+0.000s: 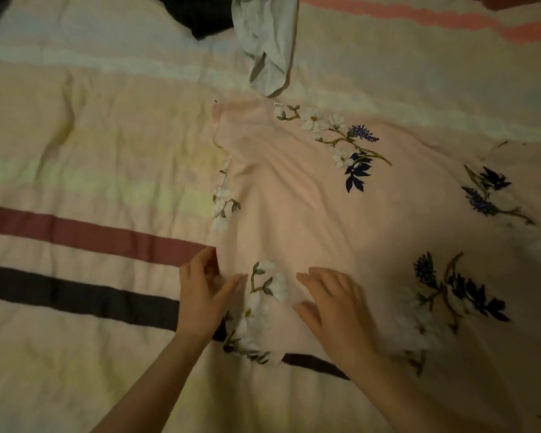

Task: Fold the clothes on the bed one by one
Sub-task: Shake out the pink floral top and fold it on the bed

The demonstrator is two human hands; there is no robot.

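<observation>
A pale pink garment (pixel 319 207) printed with white and dark blue flowers lies spread flat over the right half of the bed. My left hand (pixel 203 295) is at the garment's near left edge, its fingers curled at the hem with the thumb stretched over the cloth. My right hand (pixel 331 307) lies over the fabric just to the right, fingers spread and relaxed, blurred by motion. Whether the left hand actually pinches the hem is hard to make out.
The striped bedspread (pixel 85 170) covers the bed, with maroon and dark stripes at the left. A grey garment (pixel 266 42) lies crumpled at the top centre, and a dark garment (pixel 200 17) sits beside it at the top edge.
</observation>
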